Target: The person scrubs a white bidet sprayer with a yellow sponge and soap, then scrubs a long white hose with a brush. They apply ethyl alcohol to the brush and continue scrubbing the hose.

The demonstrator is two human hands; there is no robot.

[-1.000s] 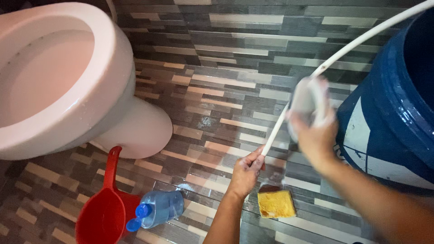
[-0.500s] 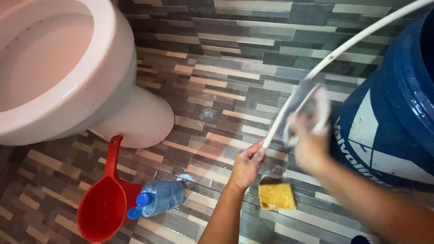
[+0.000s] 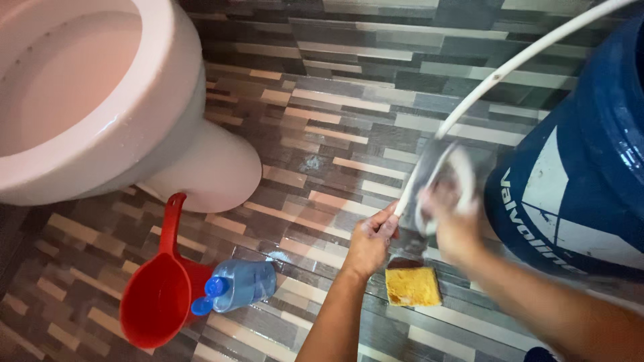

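Note:
My left hand (image 3: pixel 370 241) grips the lower end of a thin white hose (image 3: pixel 510 67) that slants up to the top right. My right hand (image 3: pixel 453 214), blurred by motion, holds a pale grey-white cloth (image 3: pixel 439 175) wrapped against the hose just above the left hand. A yellow sponge (image 3: pixel 412 285) with a dark back edge lies on the tiled floor right below both hands.
A white toilet bowl (image 3: pixel 114 127) fills the upper left. A red plastic dipper (image 3: pixel 161 298) lies on the floor beside a clear bottle with a blue cap (image 3: pixel 238 287). A large blue drum (image 3: pixel 577 174) stands at the right. The floor has grey and tan strip tiles.
My right hand and the cloth have slid down along the hose toward my left hand. The view has shifted slightly; the left hand keeps its grip.

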